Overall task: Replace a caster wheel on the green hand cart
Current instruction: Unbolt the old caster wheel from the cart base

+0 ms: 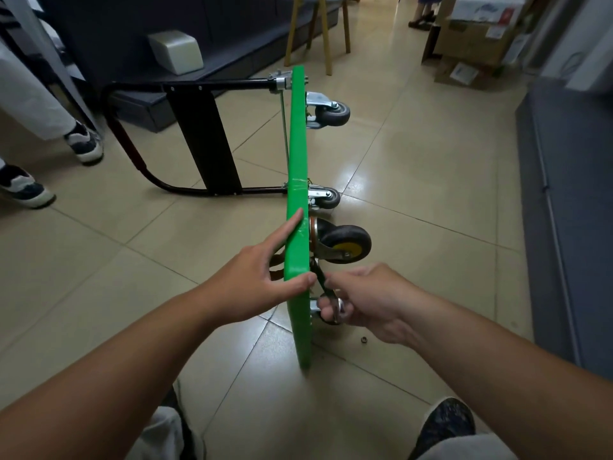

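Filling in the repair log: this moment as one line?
green hand cart: stood on its side edge | left hand: grips deck edge | right hand: holds wrench beside yellow-hub caster | nut: loose on floor

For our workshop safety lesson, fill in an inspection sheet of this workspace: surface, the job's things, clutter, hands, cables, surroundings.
Surface: glossy beige tiled floor.
Job's things: green hand cart stands on its edge, its black handle pointing left; yellow-hubbed caster sits on its underside.
Clutter: one loose nut on the floor beside the cart.
Hands: left hand grips the cart's upper edge; right hand grips a wrench at the caster's base.
Cables: nothing seen.
Surroundings: wooden stool, cardboard boxes, a bystander's shoe.
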Available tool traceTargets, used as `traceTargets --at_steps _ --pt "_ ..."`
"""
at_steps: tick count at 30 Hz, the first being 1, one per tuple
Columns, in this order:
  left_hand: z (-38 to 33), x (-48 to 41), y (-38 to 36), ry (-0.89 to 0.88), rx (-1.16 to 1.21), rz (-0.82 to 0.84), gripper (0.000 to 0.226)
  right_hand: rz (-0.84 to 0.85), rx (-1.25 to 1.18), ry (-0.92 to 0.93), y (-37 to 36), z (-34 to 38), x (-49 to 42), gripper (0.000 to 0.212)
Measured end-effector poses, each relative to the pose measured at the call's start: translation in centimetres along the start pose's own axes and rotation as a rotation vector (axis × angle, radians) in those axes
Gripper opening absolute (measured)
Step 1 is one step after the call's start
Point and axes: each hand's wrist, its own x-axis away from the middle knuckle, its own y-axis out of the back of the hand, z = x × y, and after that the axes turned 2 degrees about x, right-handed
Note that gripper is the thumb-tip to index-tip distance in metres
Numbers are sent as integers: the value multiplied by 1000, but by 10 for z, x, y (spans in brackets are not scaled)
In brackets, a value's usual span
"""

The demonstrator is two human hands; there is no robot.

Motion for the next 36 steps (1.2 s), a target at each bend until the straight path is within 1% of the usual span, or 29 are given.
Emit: traceTargets --at_steps 4,8,10,12,15,17,19,22,24,27,29,31,33,35,36 --pt "2 -1 0 -6 -28 8 99 40 38 49 -1 7 -4 22" --pt "1 0 0 3 -30 5 99 56 123 100 -1 -1 -8 20" --pt "1 1 1 1 -23 2 98 51 160 179 -2 -14 -9 20" --pt "2 2 2 -8 -15 -2 97 18 249 308 -3 -36 -18 22" --pt "6 3 3 -11 -2 4 95 -87 534 512 1 -76 -41 34" --pt "6 3 4 -8 4 1 97 -81 540 584 8 -97 -56 46" --pt "5 4 5 -5 7 -9 95 -112 553 653 13 -112 -69 55" --pt "5 4 5 -8 -2 -15 94 -178 566 702 13 -120 -91 58" --pt "7 3 6 -14 2 -16 93 -182 572 713 7 -124 -101 60" --pt "8 2 5 -16 -25 -16 95 -182 656 746 11 -122 -105 63" --pt "7 2 5 -24 -43 -27 95 -179 732 741 23 -114 -98 64" --pt "5 2 4 -22 -43 -25 96 -128 737 682 36 -106 -81 63" --pt "4 2 3 -10 -36 -20 97 -36 635 541 41 -102 -50 60" --pt "4 2 2 -12 -50 -21 97 64 464 361 38 -95 -17 59" --pt "4 2 2 -11 -53 -21 97 83 374 291 36 -90 -5 58"
